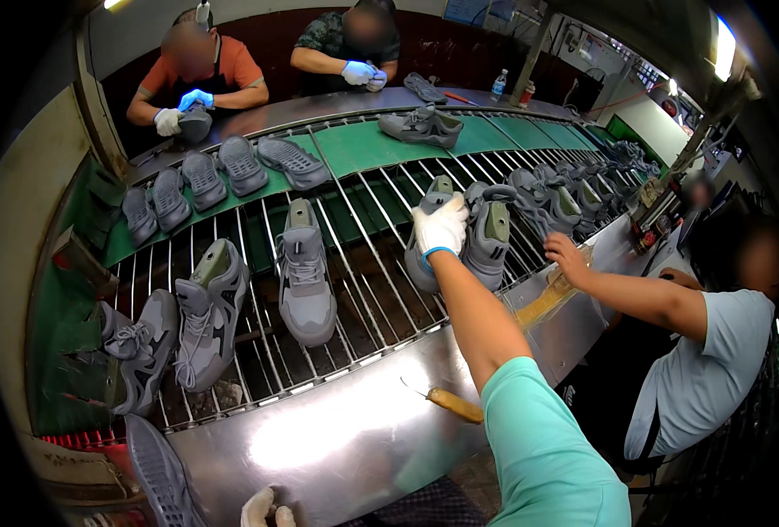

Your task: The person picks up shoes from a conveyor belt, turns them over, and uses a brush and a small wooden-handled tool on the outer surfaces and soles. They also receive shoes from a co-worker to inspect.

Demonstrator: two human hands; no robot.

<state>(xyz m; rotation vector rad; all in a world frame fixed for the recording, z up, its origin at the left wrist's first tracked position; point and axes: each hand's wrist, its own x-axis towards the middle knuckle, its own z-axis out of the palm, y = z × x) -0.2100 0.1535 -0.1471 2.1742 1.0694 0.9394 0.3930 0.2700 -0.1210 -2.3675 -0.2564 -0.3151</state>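
Observation:
My right hand, in a white glove with a blue cuff, reaches far over the rack. Its fingers are closed over the top of a grey sneaker with a green shoe last in it. Right beside that stands another grey lace-up sneaker, also on a green last. Only the gloved fingertips of my left hand show at the lower edge, slightly apart with nothing visible between them. Near them a grey sole leans at the table's left end. A yellow-handled hook tool lies on the metal tabletop.
A rack of metal rods carries several grey sneakers. Grey soles line a green belt behind. Two gloved co-workers sit across; another person's bare hand reaches in beside my right arm. A bottle stands at the back.

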